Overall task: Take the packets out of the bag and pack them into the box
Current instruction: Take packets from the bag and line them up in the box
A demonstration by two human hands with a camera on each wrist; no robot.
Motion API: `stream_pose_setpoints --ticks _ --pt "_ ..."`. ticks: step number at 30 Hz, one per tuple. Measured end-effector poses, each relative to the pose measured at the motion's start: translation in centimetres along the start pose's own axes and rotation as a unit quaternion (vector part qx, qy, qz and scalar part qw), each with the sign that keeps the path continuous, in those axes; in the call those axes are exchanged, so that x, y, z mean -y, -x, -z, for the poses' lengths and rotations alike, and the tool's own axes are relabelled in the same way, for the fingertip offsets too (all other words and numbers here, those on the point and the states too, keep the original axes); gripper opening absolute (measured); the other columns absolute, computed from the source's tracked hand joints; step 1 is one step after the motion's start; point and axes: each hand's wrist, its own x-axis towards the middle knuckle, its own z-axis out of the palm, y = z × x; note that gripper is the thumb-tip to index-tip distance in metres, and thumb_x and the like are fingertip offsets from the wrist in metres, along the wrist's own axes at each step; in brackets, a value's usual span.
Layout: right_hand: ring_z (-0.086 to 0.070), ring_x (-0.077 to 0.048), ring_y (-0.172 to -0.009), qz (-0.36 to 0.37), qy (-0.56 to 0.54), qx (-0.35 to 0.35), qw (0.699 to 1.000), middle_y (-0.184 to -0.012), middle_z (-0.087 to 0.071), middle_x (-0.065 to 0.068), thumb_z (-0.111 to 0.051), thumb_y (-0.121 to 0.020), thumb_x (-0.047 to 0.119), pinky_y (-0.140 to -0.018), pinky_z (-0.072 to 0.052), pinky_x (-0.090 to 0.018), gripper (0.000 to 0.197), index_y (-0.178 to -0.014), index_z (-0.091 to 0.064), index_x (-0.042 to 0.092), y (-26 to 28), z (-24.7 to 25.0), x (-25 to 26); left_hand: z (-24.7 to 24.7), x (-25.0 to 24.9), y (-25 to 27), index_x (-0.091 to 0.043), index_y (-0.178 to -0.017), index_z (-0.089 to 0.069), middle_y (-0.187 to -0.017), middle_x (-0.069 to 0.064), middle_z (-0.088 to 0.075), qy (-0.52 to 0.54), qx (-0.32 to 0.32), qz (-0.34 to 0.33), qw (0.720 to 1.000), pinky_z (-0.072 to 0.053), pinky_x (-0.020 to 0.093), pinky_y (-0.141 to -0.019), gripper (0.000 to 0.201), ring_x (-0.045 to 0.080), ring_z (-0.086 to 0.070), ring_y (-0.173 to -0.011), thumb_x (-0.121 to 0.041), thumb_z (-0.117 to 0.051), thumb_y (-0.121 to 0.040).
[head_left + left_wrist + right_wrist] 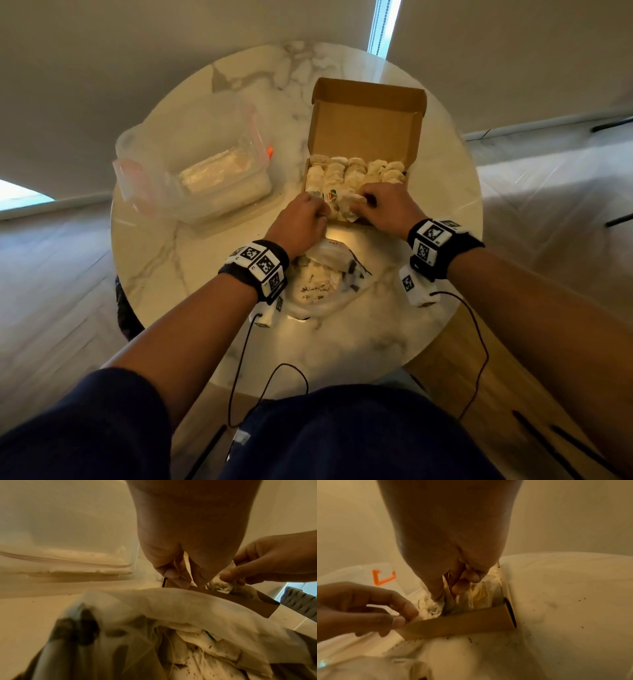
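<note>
Your left hand (301, 219) and right hand (387, 205) meet over the box's (366, 137) near edge, fingers curled down, each pinching packets (346, 205) inside it.

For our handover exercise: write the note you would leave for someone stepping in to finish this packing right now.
Left hand: at the near left corner of the box, fingers curled, pinching a packet at the front wall.
Right hand: fingers curled on packets at the box's near edge, tucking them in.
Box: open on the table, lid up, rows of packets filling it up to the near edge.
Bag: open just in front of the box, between the wrists, with packets still inside.
Done: most of the box is filled.
Left: seat these packets, then empty the bag.
</note>
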Motion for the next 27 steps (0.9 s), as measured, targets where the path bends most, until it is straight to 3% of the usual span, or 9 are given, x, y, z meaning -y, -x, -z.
stream_pose_setpoints --ticks 2,5,11,14,16,19,23,27 --pt "-0.054 -0.018 -0.073 -0.013 -0.014 -0.012 1.000 -0.081 -0.059 0.001 -0.070 -0.090 0.022 -0.062 -0.036 -0.028 0.018 -0.102 -0.062 0.012 -0.5 -0.7 -0.1 -0.2 0.4 -0.2 -0.015 -0.109 -0.070 -0.110 0.004 -0.056 0.001 0.002 0.010 1.000 -0.047 0.031 -0.086 0.021 0.020 -0.057 -0.099 -0.019 -0.057 -0.093" --pt "-0.046 -0.018 -0.072 -0.007 -0.036 -0.059 0.998 -0.090 -0.052 -0.001 -0.075 -0.082 0.015 -0.064 -0.038 -0.030 0.030 -0.093 -0.046 0.017 -1.2 -1.6 -0.5 -0.4 0.7 -0.4 -0.015 -0.107 -0.071 -0.108 0.005 -0.057 0.004 0.004 0.012 1.000 -0.049 0.035 -0.086 0.020 0.022 -0.058 -0.096 -0.021 -0.057 -0.094" --pt "-0.052 -0.020 -0.092 0.037 0.020 -0.055 0.998 -0.108 -0.051 -0.013 -0.070 -0.087 0.023 -0.083 -0.041 -0.025 0.026 -0.101 -0.063 0.002 -1.4 -2.4 -1.8 -0.6 1.1 -0.5 -0.016 -0.108 -0.072 -0.108 0.004 -0.058 0.011 0.006 0.009 1.000 -0.048 0.035 -0.086 0.022 0.021 -0.057 -0.097 -0.023 -0.057 -0.094" --pt "-0.043 -0.014 -0.086 0.032 -0.009 -0.086 0.996 -0.104 -0.047 -0.007 -0.070 -0.084 0.015 -0.074 -0.034 -0.020 0.024 -0.101 -0.054 0.006 -1.2 -2.3 -1.7 -0.5 1.1 -0.5 -0.017 -0.110 -0.072 -0.107 0.003 -0.057 0.011 0.006 0.004 1.000 -0.047 0.033 -0.084 0.022 0.020 -0.057 -0.097 -0.024 -0.057 -0.094" --pt "-0.042 -0.016 -0.083 0.041 -0.006 -0.117 0.992 -0.103 -0.045 -0.007 -0.068 -0.084 0.009 -0.070 -0.035 -0.022 0.023 -0.097 -0.050 0.007 -1.1 -2.1 -1.8 -0.5 1.1 -0.5 -0.017 -0.109 -0.072 -0.107 0.004 -0.058 0.014 0.008 0.001 1.000 -0.048 0.034 -0.084 0.022 0.020 -0.057 -0.096 -0.024 -0.058 -0.094" --pt "-0.050 -0.017 -0.088 0.079 0.022 -0.107 0.991 -0.107 -0.049 -0.011 -0.063 -0.089 0.008 -0.075 -0.044 -0.025 0.007 -0.096 -0.061 0.006 -1.2 -2.3 -1.9 -0.3 1.0 -0.4 -0.016 -0.109 -0.072 -0.106 0.004 -0.057 0.014 0.010 -0.003 1.000 -0.048 0.034 -0.084 0.021 0.021 -0.057 -0.096 -0.022 -0.058 -0.094" --pt "-0.049 -0.010 -0.087 0.067 0.020 -0.083 0.994 -0.111 -0.050 -0.014 -0.060 -0.091 0.008 -0.077 -0.042 -0.018 0.017 -0.103 -0.070 0.001 -1.1 -2.8 -2.0 -0.3 0.9 0.0 -0.016 -0.111 -0.069 -0.108 0.003 -0.054 0.014 0.005 -0.007 1.000 -0.042 0.024 -0.081 0.020 0.016 -0.054 -0.095 -0.019 -0.058 -0.094" --pt "-0.048 -0.012 -0.085 0.050 0.018 -0.073 0.996 -0.115 -0.044 -0.010 -0.062 -0.088 0.013 -0.077 -0.042 -0.022 0.020 -0.107 -0.066 0.008 -0.4 -2.0 -1.2 -0.1 1.3 1.1 -0.016 -0.113 -0.065 -0.108 -0.002 -0.052 0.025 -0.010 -0.022 0.999 -0.036 0.017 -0.076 0.020 0.008 -0.050 -0.089 -0.020 -0.058 -0.095"
